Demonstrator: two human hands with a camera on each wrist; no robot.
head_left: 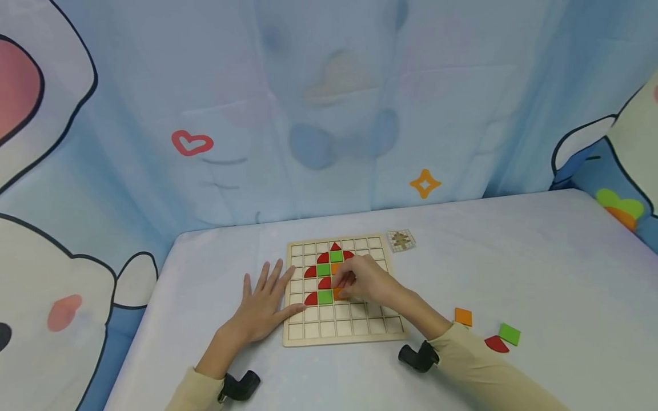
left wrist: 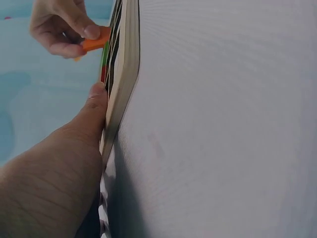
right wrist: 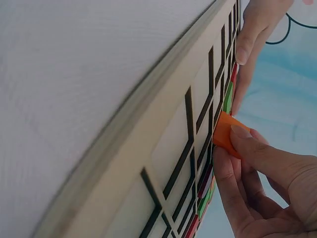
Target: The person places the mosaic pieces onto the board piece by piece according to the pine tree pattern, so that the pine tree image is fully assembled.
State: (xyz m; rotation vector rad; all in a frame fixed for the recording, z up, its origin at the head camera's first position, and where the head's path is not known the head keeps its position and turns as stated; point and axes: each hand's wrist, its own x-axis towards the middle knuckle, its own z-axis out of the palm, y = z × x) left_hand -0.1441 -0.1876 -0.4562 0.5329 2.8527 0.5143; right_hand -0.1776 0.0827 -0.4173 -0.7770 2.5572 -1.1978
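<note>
A wooden grid board point(head_left: 344, 328) lies on the white table, with red, green and orange tiles set in some of its squares. My right hand point(head_left: 367, 279) is over the middle of the board and pinches an orange square tile point(right wrist: 225, 134) between thumb and fingers, tilted at a grid square beside a green tile point(head_left: 325, 297). My left hand point(head_left: 264, 302) lies with fingers spread at the board's left edge, its thumb touching the board near a red quarter-round tile point(head_left: 311, 298). The right hand hides part of the pattern behind it.
Right of the board lie a loose orange tile point(head_left: 463, 316), a green tile point(head_left: 509, 334) and a red piece point(head_left: 496, 344). A small pattern card point(head_left: 401, 240) sits by the board's far right corner. A patterned blue curtain point(head_left: 339, 114) hangs behind the table.
</note>
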